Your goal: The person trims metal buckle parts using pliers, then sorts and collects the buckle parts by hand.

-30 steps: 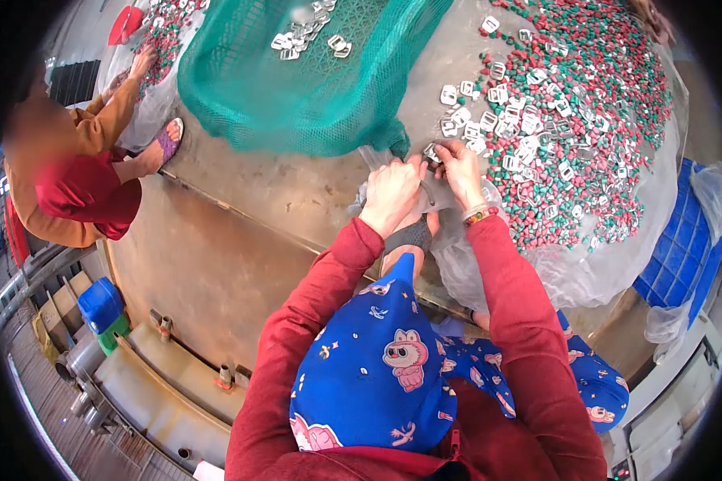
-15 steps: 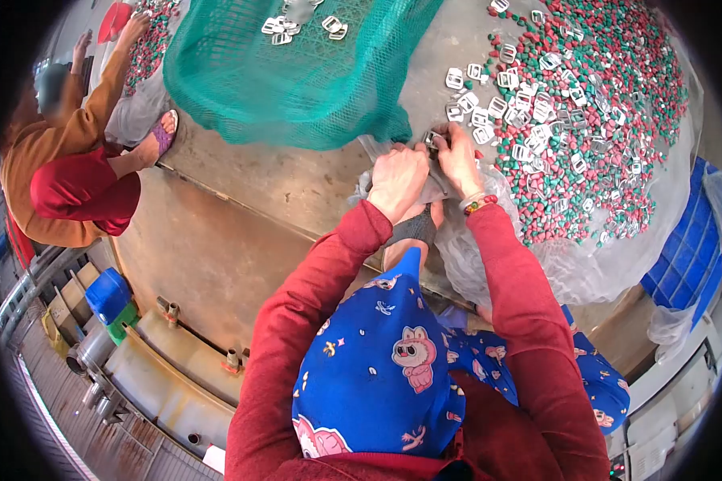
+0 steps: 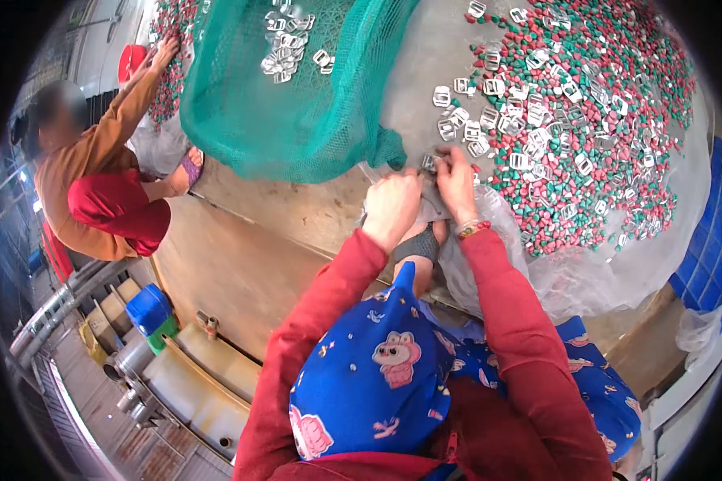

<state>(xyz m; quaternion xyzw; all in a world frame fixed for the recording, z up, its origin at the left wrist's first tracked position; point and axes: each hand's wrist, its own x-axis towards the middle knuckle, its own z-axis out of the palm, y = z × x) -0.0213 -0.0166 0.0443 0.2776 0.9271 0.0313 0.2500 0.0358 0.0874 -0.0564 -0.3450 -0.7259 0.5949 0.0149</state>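
My left hand (image 3: 394, 207) is closed, with its fingers curled just below the knotted corner of the green net (image 3: 281, 140); what it grips is too small to make out. Between the thumb and fingers of my right hand (image 3: 456, 186) is a metal buckle (image 3: 430, 163). Both hands are close together above my foot, over a grey cloth-like piece (image 3: 431, 205). Several silvery buckles (image 3: 473, 132) lie just beyond my right hand, at the edge of a spread of red and green pieces (image 3: 549, 208). More buckles (image 3: 284, 58) lie inside the net.
A co-worker (image 3: 96, 172) in a brown top and red trousers squats at the left, reaching into another pile. Clear plastic sheeting (image 3: 578, 280) lies under the red and green pieces. A blue crate (image 3: 702, 240) is at the right, a blue container (image 3: 148, 309) at the lower left.
The view has shifted, so the scene sits slightly differently in it. The co-worker has leaned forward with an arm reaching to the pile. My hands remain close together, the buckle still in my right hand.
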